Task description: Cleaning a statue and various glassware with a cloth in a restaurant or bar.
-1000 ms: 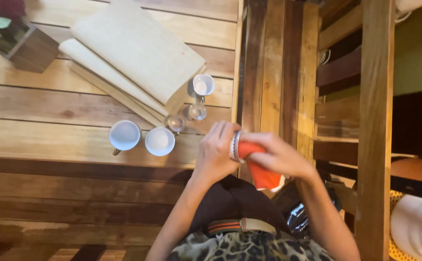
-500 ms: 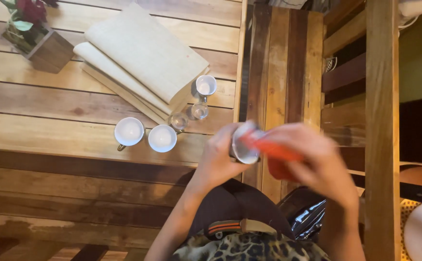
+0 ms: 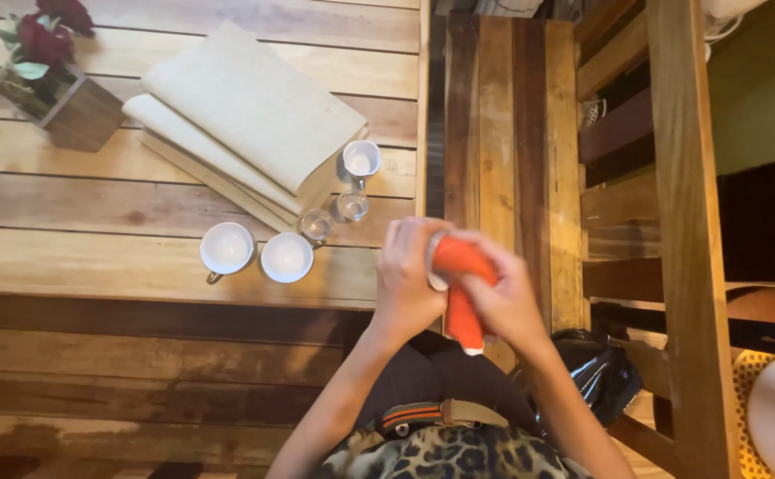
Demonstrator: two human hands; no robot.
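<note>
A small white cup [image 3: 438,266] is gripped in the left hand [image 3: 410,275], whose fingers are wrapped round its side, just past the right edge of the wooden table [image 3: 95,257] and above a slatted wooden bench [image 3: 503,115]; an orange cloth [image 3: 460,297] is clenched in the right hand [image 3: 503,297] and pressed over the mouth of the cup, with one end of the cloth seen hanging down below the hands; most of the cup is hidden by cloth and fingers; on the table, near the left hand, two white cups [image 3: 254,253] are seen side by side, one with a handle pointing toward the person; just beyond them two small clear glasses [image 3: 334,215] and a further white cup [image 3: 360,160] are lined up along a stack of beige cloth-covered folders [image 3: 246,115]; at the far left corner a wooden box of red roses [image 3: 55,80] is set; a black glossy bag [image 3: 596,372] is seen by the person's right side, beside a wooden chair frame [image 3: 680,222]
</note>
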